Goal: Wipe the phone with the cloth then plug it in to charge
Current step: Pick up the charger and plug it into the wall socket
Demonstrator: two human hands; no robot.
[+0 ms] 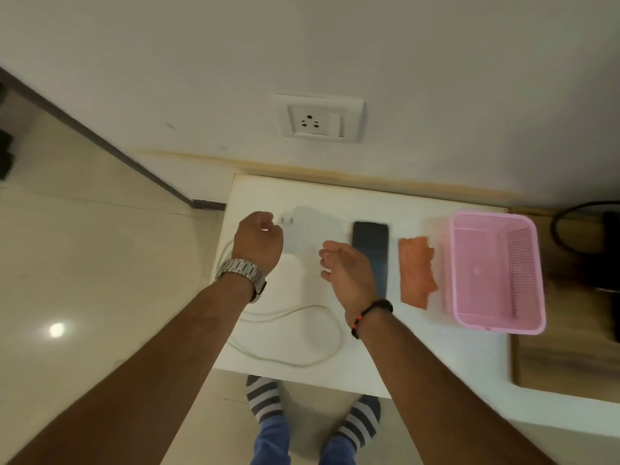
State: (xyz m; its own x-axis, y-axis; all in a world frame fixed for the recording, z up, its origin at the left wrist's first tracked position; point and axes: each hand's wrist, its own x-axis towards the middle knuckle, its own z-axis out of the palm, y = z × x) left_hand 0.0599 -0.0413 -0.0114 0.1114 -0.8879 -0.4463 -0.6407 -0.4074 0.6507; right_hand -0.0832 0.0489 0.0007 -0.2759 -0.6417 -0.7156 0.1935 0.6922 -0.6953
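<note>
Two striped socks (359, 421) stand on the pale floor at the near edge of the white bench (436, 357), with blue trouser legs below them. Both bare forearms reach out over the bench from there.

Nearest on the bench top lies a white cable (302, 360), looped loosely across the near left part and running under the left forearm. The left wrist wears a metal watch (241, 275); the right wrist wears a dark band with red beads (370, 313).

The left hand (258, 238) is curled into a loose fist over the left side of the bench, its knuckles turned away; whether the fingers close on anything cannot be told from here. Just beyond and to the right of it sits the white charger plug (288, 220), its two prongs showing.

The right hand (347, 266) hangs loosely open and empty, palm turned leftward, fingers slightly bent. It sits over the near left edge of the phone (372, 246), which lies flat, dark screen up, in the middle of the bench. Whether the hand touches the phone cannot be told.

Right of the phone, apart from it, lies the orange cloth (416, 273), crumpled flat. Just beside the cloth stands a pink plastic basket (533, 263) near the right side of the bench.

Farther off, on the wall above the bench, is a white wall socket (318, 119).
</note>
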